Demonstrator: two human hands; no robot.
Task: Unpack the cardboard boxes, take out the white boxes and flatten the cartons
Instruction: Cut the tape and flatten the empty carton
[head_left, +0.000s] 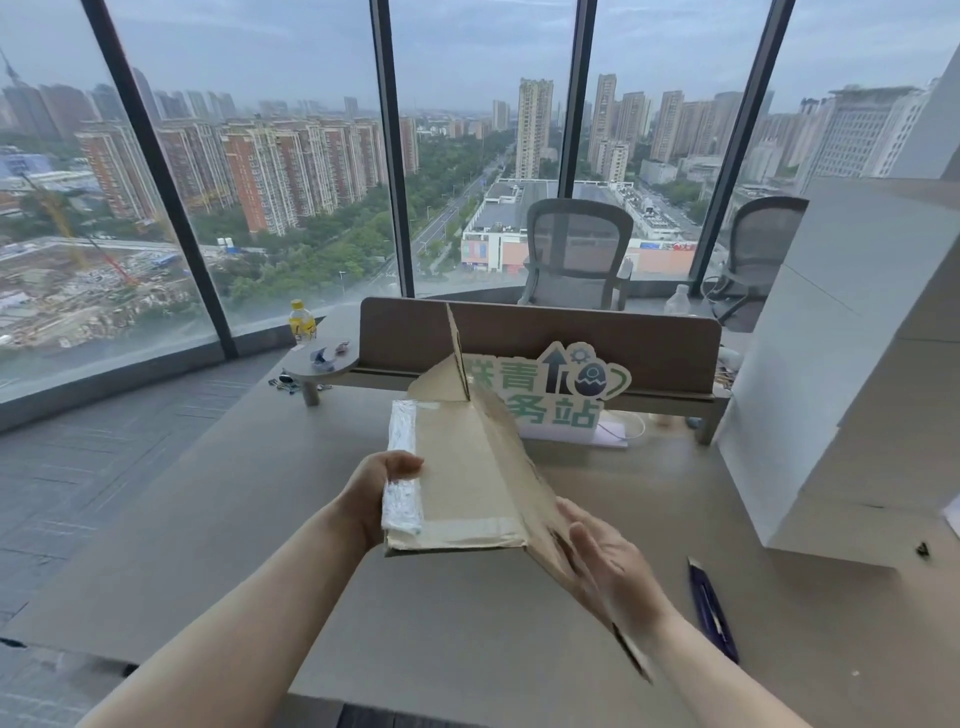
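Two hands hold a carton (467, 483) over the desk (260, 519) — left fingers (408, 462) gripping, right fingers (576, 525) flat.

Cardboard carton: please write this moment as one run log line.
carton: held above desk, partly collapsed | left hand: grips taped edge | right hand: open on side panel | white boxes: stacked right

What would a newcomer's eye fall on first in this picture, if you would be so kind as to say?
First the cardboard carton, half collapsed and held above the desk at centre, the left hand gripping its taped edge and the right hand flat against its side panel. Next, the stack of white boxes towering at the right edge. Behind the carton stands a green-lettered sign.
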